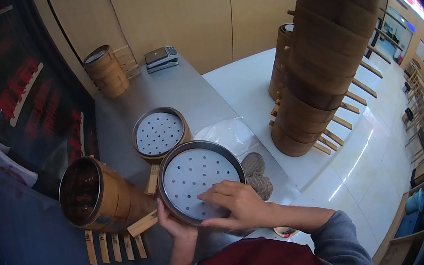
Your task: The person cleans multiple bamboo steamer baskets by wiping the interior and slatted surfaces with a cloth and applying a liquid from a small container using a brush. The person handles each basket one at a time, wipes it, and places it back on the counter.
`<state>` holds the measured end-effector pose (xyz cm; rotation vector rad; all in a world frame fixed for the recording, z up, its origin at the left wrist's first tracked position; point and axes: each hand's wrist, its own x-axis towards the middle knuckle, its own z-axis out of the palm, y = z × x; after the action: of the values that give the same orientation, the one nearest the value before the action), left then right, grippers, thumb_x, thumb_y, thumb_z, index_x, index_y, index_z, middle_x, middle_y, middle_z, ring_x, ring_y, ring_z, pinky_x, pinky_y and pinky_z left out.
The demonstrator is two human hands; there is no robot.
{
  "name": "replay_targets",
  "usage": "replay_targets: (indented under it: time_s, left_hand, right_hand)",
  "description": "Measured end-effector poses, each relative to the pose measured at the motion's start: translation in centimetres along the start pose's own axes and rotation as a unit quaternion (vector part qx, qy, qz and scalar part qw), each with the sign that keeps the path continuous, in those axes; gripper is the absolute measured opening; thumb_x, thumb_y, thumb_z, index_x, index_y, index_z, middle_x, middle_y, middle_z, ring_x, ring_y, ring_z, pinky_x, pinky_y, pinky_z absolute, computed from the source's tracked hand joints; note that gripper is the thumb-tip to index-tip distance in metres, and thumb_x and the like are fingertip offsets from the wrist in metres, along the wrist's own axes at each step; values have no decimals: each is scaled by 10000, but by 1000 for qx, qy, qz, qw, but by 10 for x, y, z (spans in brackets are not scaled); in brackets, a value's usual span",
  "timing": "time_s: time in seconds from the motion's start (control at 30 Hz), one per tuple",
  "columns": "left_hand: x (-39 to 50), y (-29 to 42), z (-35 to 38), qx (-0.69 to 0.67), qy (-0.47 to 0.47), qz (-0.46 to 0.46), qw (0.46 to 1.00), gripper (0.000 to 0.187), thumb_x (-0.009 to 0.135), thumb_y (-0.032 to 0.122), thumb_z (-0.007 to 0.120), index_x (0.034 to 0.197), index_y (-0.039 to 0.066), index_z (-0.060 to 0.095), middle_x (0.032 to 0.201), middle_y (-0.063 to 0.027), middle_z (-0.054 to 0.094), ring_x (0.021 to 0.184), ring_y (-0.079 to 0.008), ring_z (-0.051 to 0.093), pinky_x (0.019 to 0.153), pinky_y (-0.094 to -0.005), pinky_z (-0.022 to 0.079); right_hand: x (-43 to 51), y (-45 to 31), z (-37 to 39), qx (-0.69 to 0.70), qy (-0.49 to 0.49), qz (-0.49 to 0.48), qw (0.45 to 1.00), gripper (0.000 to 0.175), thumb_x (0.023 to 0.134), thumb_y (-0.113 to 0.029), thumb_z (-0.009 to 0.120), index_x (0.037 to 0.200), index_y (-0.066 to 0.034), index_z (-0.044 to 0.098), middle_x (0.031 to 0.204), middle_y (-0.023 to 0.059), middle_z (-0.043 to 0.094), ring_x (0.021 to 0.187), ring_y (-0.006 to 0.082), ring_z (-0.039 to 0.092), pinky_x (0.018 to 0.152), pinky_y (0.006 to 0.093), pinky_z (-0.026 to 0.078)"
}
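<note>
A round bamboo steamer (174, 214) with a metal rim and a short wooden handle is held before me. Inside it lies a white perforated liner (198, 178). My left hand (178, 225) grips the steamer's near left side, close to the handle, with part of the fingers hidden beneath. Over the near right rim reaches my right hand (233, 206), its fingers on the liner and the thumb near the rim. Just beyond stands another lined steamer (160, 133), its handle pointing toward me.
Left is a stack of steamers (108, 202) with handles toward me. A tall steamer stack (321, 78) rises on the white table (238, 85). A clear plastic bag (222, 135) and patterned cloth (258, 178) lie right. A digital scale (161, 58) and smaller steamer stack (108, 74) stand at the back.
</note>
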<state>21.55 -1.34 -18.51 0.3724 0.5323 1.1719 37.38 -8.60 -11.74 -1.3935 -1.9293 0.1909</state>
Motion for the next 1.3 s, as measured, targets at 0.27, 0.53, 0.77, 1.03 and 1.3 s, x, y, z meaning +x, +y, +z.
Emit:
replay_targets:
  time_s: [0.27, 0.53, 0.77, 1.03, 1.3]
  left_hand:
    - [2, 28, -21, 174, -227, 114, 951, 712, 892, 212, 613, 1470, 21, 243, 1410, -146, 421, 1292, -247, 427, 1062, -361, 358]
    - [-83, 215, -50, 757, 217, 456, 415, 395, 857, 179, 640, 1199, -8, 580, 1270, -143, 592, 1262, -361, 467, 1053, -466, 365]
    - [-55, 242, -97, 667, 219, 119, 703, 248, 891, 147, 652, 1042, -47, 622, 827, -81, 673, 723, -125, 615, 668, -292, 494]
    - [-51, 227, -98, 541, 186, 149, 807, 119, 902, 101, 646, 887, -13, 613, 775, 10, 591, 686, -41, 485, 634, -219, 421]
    - [-69, 206, -44, 556, 112, 218, 794, 101, 855, 26, 669, 928, -31, 630, 786, 14, 605, 689, -43, 500, 651, -218, 435]
  right_hand:
    - [65, -4, 36, 78, -13, 10, 997, 383, 768, -73, 671, 1099, 12, 500, 891, 204, 569, 811, 401, 593, 699, 464, 485]
    - [173, 81, 80, -260, -128, -90, 953, 354, 728, -53, 675, 1061, -47, 556, 967, 104, 574, 908, 316, 569, 748, 422, 485]
    - [185, 99, 103, -213, -104, -84, 968, 380, 738, -91, 694, 1099, -57, 579, 944, 107, 596, 895, 314, 585, 756, 424, 491]
    - [192, 101, 111, -185, -88, -85, 975, 415, 734, -189, 730, 1115, -85, 602, 926, 118, 594, 846, 339, 592, 718, 428, 497]
    - [199, 105, 117, -184, -99, -116, 971, 415, 726, -145, 702, 1127, -83, 617, 1025, 133, 618, 906, 343, 637, 751, 436, 530]
